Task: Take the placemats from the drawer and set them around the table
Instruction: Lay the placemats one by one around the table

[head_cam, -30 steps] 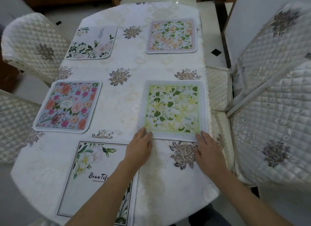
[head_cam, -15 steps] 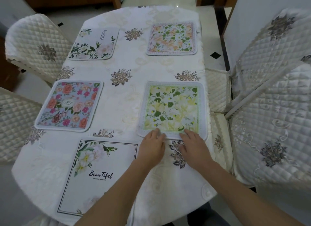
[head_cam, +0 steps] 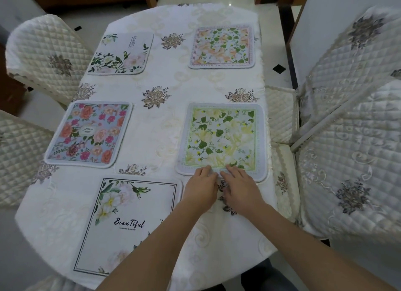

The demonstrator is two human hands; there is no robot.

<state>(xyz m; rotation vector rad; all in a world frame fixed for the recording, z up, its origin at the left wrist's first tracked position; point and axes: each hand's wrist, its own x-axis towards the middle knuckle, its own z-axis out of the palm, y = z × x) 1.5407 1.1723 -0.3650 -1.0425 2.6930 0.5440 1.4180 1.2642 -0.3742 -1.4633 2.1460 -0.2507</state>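
Several floral placemats lie flat on the white tablecloth [head_cam: 165,126]. A green-and-yellow leaf placemat [head_cam: 223,136] sits at the middle right. My left hand [head_cam: 201,187] and my right hand [head_cam: 239,186] lie side by side at its near edge, straight fingertips touching the grey border. A white "Beautiful" placemat [head_cam: 128,221] lies at the near left, a pink rose placemat [head_cam: 91,132] at the middle left, a white rose-sprig placemat [head_cam: 121,54] at the far left and a peach-and-green placemat [head_cam: 222,46] at the far right.
Quilted cream chairs ring the table: two on the left [head_cam: 43,56] [head_cam: 19,158] and two close together on the right [head_cam: 351,58] [head_cam: 355,160]. A chair seat [head_cam: 281,112] tucks against the table's right edge. Tiled floor lies beyond.
Both hands slid inward along the green placemat's near edge, from its two corners to its middle, and now nearly touch each other. The mat stays flat in place.
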